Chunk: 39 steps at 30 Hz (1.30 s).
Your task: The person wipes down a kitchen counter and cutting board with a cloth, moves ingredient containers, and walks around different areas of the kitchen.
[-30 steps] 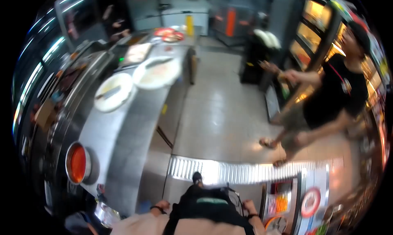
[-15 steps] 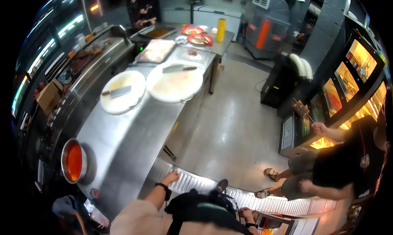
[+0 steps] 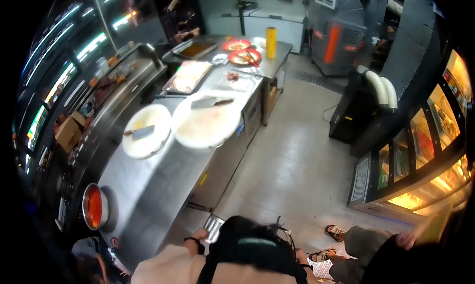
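Observation:
My left hand (image 3: 200,234) hangs low beside the near edge of the steel counter (image 3: 166,185). Its fingers look curled in, with nothing seen in them, and a dark band circles the wrist. My right hand (image 3: 301,257) is at the bottom, beside my black clothing and some thin cords; its fingers are mostly hidden. On the counter lie two round white cutting boards, a nearer-left one (image 3: 141,148) and a larger one (image 3: 203,128). A cleaver (image 3: 143,132) rests on the first, another cleaver (image 3: 204,103) on the second. Neither hand touches them.
A metal bowl of red sauce (image 3: 95,207) stands at the counter's near-left end. Farther along are a tray of pale meat (image 3: 188,76), red-rimmed plates (image 3: 245,57) and a yellow cylinder (image 3: 270,44). A co-worker's sandaled feet (image 3: 334,233) are right, before a lit display cabinet (image 3: 386,167).
The view has shifted, so the counter sits lower in it. My left hand has dropped lower. The co-worker at right has moved down toward the view's edge, and the held skewered item is no longer seen.

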Available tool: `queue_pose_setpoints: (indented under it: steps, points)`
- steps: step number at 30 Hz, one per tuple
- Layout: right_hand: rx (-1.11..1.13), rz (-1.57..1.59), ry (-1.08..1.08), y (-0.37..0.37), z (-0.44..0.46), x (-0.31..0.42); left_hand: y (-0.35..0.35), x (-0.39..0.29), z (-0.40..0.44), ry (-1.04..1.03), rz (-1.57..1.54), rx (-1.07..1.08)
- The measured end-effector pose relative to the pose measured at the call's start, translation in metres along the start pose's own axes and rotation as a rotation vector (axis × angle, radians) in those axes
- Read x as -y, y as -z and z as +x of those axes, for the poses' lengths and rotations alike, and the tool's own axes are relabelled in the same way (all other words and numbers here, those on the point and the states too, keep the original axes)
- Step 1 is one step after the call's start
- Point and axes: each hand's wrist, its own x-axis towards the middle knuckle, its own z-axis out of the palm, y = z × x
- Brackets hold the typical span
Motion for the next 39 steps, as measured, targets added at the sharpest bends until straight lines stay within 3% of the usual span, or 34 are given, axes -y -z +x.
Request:
queue_pose_setpoints:
  steps: [2,4,5,8,10,12,17,20,22,23,26,27,30,32,33,35,37,38,39]
  points:
    - [0.029,0.006,0.003,0.012,0.022,0.004,0.001,-0.077,-0.01,-0.09,0.193,-0.201]
    - [-0.117,0.115,-0.216,0.024,0.046,0.011,0.011,-0.127,0.003,-0.338,0.377,-0.531]
    - [-0.119,0.114,-0.219,0.03,0.057,0.015,0.023,-0.152,0.01,-0.371,0.339,-0.51]
    - [-0.1,-0.12,0.121,0.04,0.072,0.037,0.062,-0.236,0.012,-0.541,0.266,-0.556]
    - [-0.215,0.348,-0.192,0.034,0.069,0.074,0.092,-0.289,0.01,-0.62,0.432,-0.558]
    - [-0.184,0.332,-0.262,0.054,0.036,0.15,0.118,-0.336,0.012,-0.825,0.451,-0.658]
    - [-0.28,0.596,-0.374,0.03,0.012,0.195,0.188,-0.407,0.054,-1.08,0.593,-0.799]
    - [-0.295,0.561,-0.413,0.018,0.004,0.207,0.226,-0.432,0.077,-1.121,0.653,-0.958]
    - [-0.315,0.405,-0.377,0.01,0.003,0.209,0.254,-0.443,0.094,-1.038,0.706,-1.012]
    - [-0.447,0.55,-0.426,0.0,0.001,0.213,0.26,-0.445,0.099,-1.065,0.709,-0.984]
    - [-0.468,0.722,-0.554,-0.02,-0.018,0.238,0.284,-0.439,0.119,-0.873,0.747,-1.067]
    - [-0.431,0.44,-0.466,-0.037,-0.011,0.225,0.29,-0.435,0.136,-0.825,0.777,-1.047]
    - [-0.462,0.471,-0.543,-0.066,-0.025,0.247,0.295,-0.43,0.16,-0.733,0.908,-1.106]
    - [-0.476,0.169,-0.372,-0.096,-0.022,0.235,0.269,-0.435,0.123,-0.743,0.932,-1.121]
    - [-0.501,0.347,-0.538,-0.081,-0.042,0.276,0.259,-0.438,0.107,-0.754,0.929,-1.178]
    - [-0.478,0.247,-0.527,-0.121,-0.008,0.236,0.245,-0.447,0.083,-0.764,0.918,-1.246]
    - [-0.415,0.025,-0.469,-0.137,0.01,0.218,0.241,-0.456,0.071,-0.602,0.952,-1.214]
    - [-0.408,0.013,-0.46,-0.136,0.011,0.217,0.255,-0.448,0.094,-0.588,0.944,-1.221]
    - [-0.459,0.013,-0.411,-0.134,0.01,0.219,0.273,-0.436,0.13,-0.703,0.964,-1.249]
